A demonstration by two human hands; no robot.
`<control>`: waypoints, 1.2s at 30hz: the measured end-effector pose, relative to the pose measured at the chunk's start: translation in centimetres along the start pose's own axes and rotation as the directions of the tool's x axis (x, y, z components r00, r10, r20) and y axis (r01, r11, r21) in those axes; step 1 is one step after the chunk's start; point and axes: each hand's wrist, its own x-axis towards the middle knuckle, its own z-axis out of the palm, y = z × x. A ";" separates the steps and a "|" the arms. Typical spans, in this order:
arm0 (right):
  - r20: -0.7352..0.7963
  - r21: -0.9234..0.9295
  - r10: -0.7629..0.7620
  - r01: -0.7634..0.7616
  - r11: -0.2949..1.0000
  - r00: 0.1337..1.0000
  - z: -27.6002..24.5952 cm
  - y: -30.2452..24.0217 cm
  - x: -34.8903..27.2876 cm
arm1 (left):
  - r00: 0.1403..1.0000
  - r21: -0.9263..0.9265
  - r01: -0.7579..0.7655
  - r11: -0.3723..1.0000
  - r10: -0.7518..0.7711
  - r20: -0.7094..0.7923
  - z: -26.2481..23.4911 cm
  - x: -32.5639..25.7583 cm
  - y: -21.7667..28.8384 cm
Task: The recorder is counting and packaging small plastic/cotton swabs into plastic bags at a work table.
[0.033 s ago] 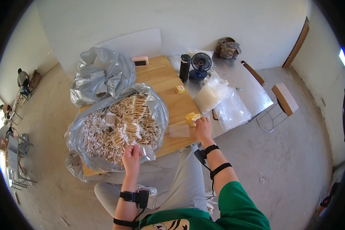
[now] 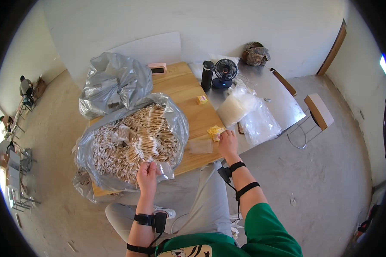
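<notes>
Nothing has moved since the earlier frame: both hands sit as they did. Left hand [image 2: 147,173] pinches a small clear packet at the near rim of the open bag [image 2: 176,122], fingers curled around it. Right hand [image 2: 227,141] rests flat on the table [image 2: 188,85], fingers narrow, touching the yellow pieces [image 2: 214,131]; whether it grips one I cannot tell. An empty clear sleeve [image 2: 200,146] lies between the hands.

My worry is that the sticks [image 2: 133,143] are heaped high and the bag overhangs the near-left table edge, so a tug at the rim could spill them to the floor. A loose pinch could also drop the packet.

Far left sits a second, closed grey bag [image 2: 116,83]. To the right, plastic bags [image 2: 248,113] crowd the metal table [image 2: 283,107]; beyond stand a bottle [image 2: 207,75] and fan [image 2: 225,72].
</notes>
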 end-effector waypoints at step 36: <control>0.557 0.781 0.237 -0.599 0.174 0.796 -4.6 -9.4 -4.8 | 0.989 0.014 -0.017 1.000 0.015 0.146 4.3 -0.2 -0.7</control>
